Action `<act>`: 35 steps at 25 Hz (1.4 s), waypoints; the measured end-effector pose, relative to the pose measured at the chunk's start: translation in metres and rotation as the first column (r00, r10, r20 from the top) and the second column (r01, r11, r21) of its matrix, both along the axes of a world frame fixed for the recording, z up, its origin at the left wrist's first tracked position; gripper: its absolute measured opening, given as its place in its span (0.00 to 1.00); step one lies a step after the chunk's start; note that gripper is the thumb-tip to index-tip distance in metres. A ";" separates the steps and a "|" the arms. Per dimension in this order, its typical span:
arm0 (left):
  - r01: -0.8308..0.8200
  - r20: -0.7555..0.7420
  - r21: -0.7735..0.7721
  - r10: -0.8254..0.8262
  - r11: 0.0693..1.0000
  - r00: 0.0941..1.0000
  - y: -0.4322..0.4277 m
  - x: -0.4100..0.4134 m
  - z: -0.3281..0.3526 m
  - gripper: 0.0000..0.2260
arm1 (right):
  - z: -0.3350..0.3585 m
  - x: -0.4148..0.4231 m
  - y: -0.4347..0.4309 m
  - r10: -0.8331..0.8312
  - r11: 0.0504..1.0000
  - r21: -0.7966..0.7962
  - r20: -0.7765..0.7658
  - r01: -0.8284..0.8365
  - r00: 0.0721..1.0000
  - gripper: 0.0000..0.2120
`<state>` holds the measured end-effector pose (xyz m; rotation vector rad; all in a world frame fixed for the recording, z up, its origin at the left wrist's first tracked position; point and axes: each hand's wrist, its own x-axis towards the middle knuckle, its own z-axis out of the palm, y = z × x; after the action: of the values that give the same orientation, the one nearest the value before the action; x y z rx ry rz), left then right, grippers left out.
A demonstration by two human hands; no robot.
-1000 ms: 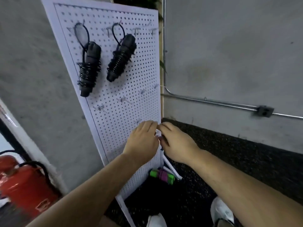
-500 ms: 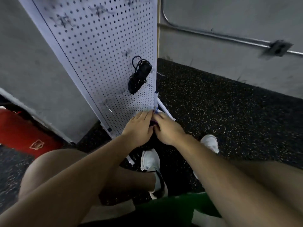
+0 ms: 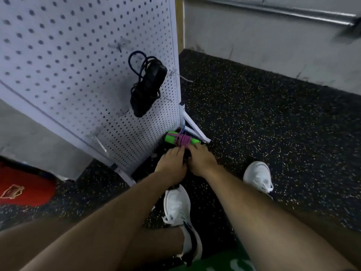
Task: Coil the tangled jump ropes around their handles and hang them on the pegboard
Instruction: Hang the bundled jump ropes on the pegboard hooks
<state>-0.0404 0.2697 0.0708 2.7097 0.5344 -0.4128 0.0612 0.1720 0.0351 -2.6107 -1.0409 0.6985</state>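
Left hand [image 3: 172,163] and right hand [image 3: 201,159] are pressed together at the foot of the pegboard [image 3: 78,75], where the green-handled rope [image 3: 181,139] lies. Grip cannot be told. Risk: coil may be loosened if lifted by cord.

Both bare forearms are stretched forward and down. The left grip [image 3: 172,163] and right grip [image 3: 201,159] are held side by side, knuckles up, fingers bent downward.
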 end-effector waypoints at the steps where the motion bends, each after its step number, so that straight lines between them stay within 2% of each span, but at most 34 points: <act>1: -0.004 -0.023 -0.007 0.004 1.000 1.000 0.004 0.004 -0.008 0.29 | -0.013 0.010 0.007 -0.024 0.999 -0.022 0.006 0.024 1.000 0.28; 5: -0.015 -0.073 -0.014 0.014 1.000 0.997 0.017 0.019 -0.031 0.29 | -0.055 0.046 0.039 -0.056 0.996 -0.069 -0.012 0.055 0.998 0.37; 8: -0.035 -0.068 -0.020 0.033 0.999 0.997 0.024 0.023 -0.041 0.29 | -0.072 0.065 0.057 -0.059 0.990 -0.132 -0.014 0.056 0.998 0.39; 11: -0.054 -0.066 -0.011 0.053 0.998 0.996 0.030 0.015 -0.042 0.28 | -0.075 0.063 0.063 -0.138 0.970 -0.202 0.001 0.135 0.990 0.40; 14: -0.090 -0.051 -0.037 0.088 0.995 0.995 0.035 0.004 -0.035 0.27 | -0.063 0.049 0.053 -0.265 0.957 -0.160 -0.129 0.244 0.956 0.48; 15: -0.106 -0.053 -0.055 0.103 0.993 0.993 0.035 0.000 -0.030 0.26 | -0.054 0.041 0.046 -0.289 0.955 -0.127 -0.208 0.268 0.934 0.50; 17: -0.152 -0.030 -0.110 0.150 0.982 0.988 0.033 -0.008 -0.017 0.26 | -0.031 0.025 0.031 -0.293 0.955 -0.031 -0.274 0.296 0.916 0.47; 21: -0.319 0.100 -0.347 0.373 0.882 0.922 0.017 -0.014 0.029 0.23 | 0.034 -0.015 0.001 -0.306 0.897 0.301 -0.104 0.323 0.946 0.34; 23: -0.325 0.201 -0.479 0.462 0.816 0.864 0.002 -0.013 0.059 0.21 | 0.070 -0.035 -0.012 -0.274 0.844 0.490 0.041 0.220 0.961 0.29; 25: -0.294 0.274 -0.640 0.568 0.710 0.776 -0.015 -0.012 0.096 0.18 | 0.107 -0.052 -0.027 -0.236 0.770 0.633 0.167 0.080 0.957 0.27; 27: -0.256 0.293 -0.744 0.647 0.617 0.704 -0.031 -0.016 0.132 0.20 | 0.141 -0.066 -0.038 -0.201 0.725 0.688 0.241 -0.021 0.950 0.30; 29: -0.206 0.318 -0.803 0.694 0.560 0.646 -0.040 -0.023 0.164 0.22 | 0.179 -0.077 -0.054 -0.144 0.692 0.717 0.247 -0.080 0.958 0.34; 31: -0.102 0.338 -0.869 0.730 0.485 0.594 -0.044 -0.031 0.197 0.18 | 0.217 -0.081 -0.069 -0.050 0.629 0.761 0.245 -0.160 0.968 0.34; 33: -0.059 0.407 -0.843 0.706 0.535 0.579 -0.045 -0.040 0.240 0.11 | 0.250 -0.076 -0.077 -0.047 0.538 0.826 0.230 -0.170 0.972 0.28; 35: -0.014 0.519 -0.769 0.637 0.639 0.569 -0.042 -0.053 0.286 0.08 | 0.292 -0.068 -0.068 -0.155 0.403 0.915 0.075 -0.006 0.985 0.21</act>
<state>-0.0931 0.2276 0.3570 1.6786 0.5052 0.5714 -0.0070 0.1039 0.3273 -1.6712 -0.9309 -0.1552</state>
